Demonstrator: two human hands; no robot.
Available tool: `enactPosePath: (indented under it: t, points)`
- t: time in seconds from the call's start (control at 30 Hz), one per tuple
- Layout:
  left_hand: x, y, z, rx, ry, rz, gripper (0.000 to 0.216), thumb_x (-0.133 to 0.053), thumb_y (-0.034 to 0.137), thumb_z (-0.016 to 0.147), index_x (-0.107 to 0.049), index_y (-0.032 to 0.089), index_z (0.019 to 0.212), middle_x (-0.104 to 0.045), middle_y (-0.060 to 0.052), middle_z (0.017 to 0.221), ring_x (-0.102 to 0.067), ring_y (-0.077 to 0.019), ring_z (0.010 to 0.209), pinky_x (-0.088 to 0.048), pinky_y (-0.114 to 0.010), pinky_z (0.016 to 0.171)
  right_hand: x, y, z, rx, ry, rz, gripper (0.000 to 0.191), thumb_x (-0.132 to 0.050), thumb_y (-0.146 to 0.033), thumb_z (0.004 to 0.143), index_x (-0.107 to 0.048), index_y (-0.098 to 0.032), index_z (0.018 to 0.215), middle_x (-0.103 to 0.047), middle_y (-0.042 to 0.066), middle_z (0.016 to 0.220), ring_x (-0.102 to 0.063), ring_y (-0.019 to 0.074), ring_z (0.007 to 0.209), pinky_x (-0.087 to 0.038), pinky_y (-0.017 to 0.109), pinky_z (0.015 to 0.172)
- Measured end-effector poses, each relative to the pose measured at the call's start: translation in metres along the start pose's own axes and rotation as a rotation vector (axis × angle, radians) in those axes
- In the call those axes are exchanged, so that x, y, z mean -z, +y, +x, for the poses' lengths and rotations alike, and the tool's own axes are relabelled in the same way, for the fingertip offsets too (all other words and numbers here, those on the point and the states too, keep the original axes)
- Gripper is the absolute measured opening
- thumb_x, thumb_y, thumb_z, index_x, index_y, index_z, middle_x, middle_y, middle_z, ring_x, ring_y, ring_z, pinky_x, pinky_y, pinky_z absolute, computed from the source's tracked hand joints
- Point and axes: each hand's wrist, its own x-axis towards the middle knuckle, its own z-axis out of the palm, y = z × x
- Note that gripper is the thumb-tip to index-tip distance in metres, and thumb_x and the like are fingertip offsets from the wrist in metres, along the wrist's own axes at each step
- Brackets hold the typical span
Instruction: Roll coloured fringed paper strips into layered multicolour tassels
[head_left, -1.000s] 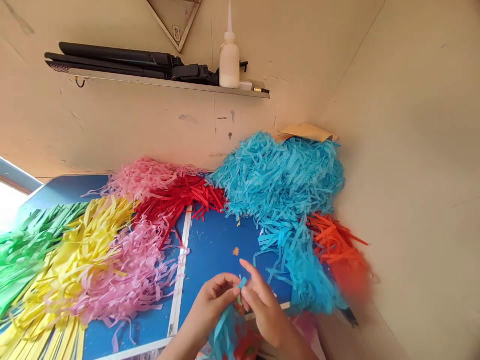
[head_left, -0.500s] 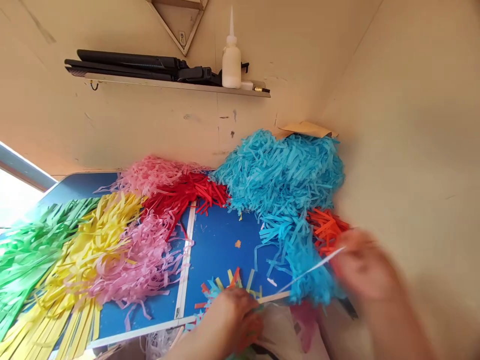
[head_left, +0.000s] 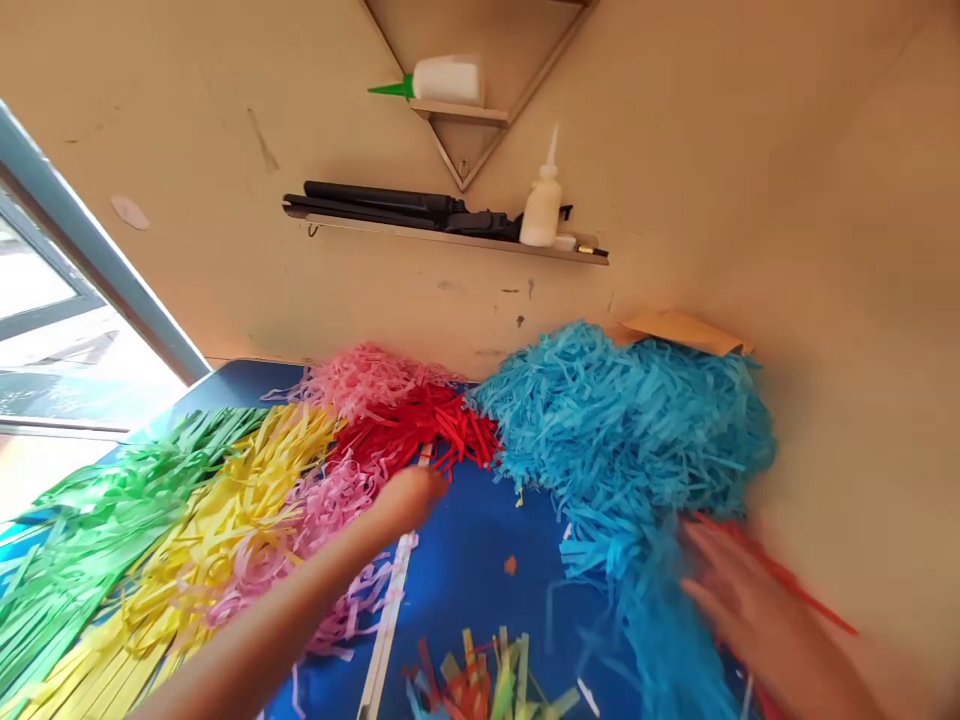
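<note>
I had the right hand (head_left: 731, 590) blurred but with its fingers spread, the thumb apart from the rest, right beside the lower blue strips (head_left: 652, 600); whether it touched them I could not tell. Those blue strips lay just left of these fingers, their long axis running toward the wearer, while orange-red strips (head_left: 819, 605) showed around and right of them, slanting nearer and outward. My left hand (head_left: 416, 495) had its fingertips hidden, so I could not tell whether they pinched anything; red strips (head_left: 420, 415) lay just beyond them, fanned sideways. The right hand was clearly nearer the blue, the left nearer the red. Below and right of the left fingers, a many-coloured bundle (head_left: 476, 680) showed only its tips, pointing away from the wearer, over the table (head_left: 465, 540). Farther left lay pink strips (head_left: 322, 505), yellow strips (head_left: 225, 520) and green strips (head_left: 135, 500).
</note>
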Motion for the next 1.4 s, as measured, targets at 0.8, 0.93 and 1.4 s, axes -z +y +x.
enactPosePath:
  t: [0.8,0.93,1.4]
  points:
    - [0.018,-0.115,0.114,-0.151,0.163,0.368,0.033,-0.050,0.018,0.094,-0.067,0.025,0.121,-0.064,-0.012,0.127,-0.053,-0.0289,0.118,-0.034,-0.044,0.100,-0.250,-0.234,0.183,0.370,-0.415,-0.114,0.037,-0.060,-0.029,0.091,-0.065,-0.008,0.121,-0.062,0.020,0.129,-0.052,0.0344,0.120,-0.035,0.047,0.102]
    - [0.026,-0.117,0.127,-0.309,0.157,0.407,0.027,-0.047,0.022,0.096,-0.073,0.020,0.107,-0.066,-0.011,0.119,-0.051,-0.0266,0.115,-0.029,-0.043,0.104,-0.254,-0.221,0.194,0.270,-0.345,-0.187,0.031,-0.056,-0.030,0.092,-0.069,-0.007,0.109,-0.068,0.021,0.112,-0.054,0.0353,0.112,-0.035,0.046,0.094]
    - [0.016,-0.128,0.153,-0.614,0.153,0.413,0.016,-0.059,0.020,0.089,-0.073,0.021,0.082,-0.069,-0.006,0.090,-0.055,-0.0243,0.101,-0.038,-0.039,0.091,-0.263,-0.209,0.190,0.271,-0.255,-0.182,0.024,-0.051,-0.031,0.095,-0.071,-0.018,0.100,-0.072,0.009,0.104,-0.058,0.0269,0.101,-0.034,0.039,0.086]
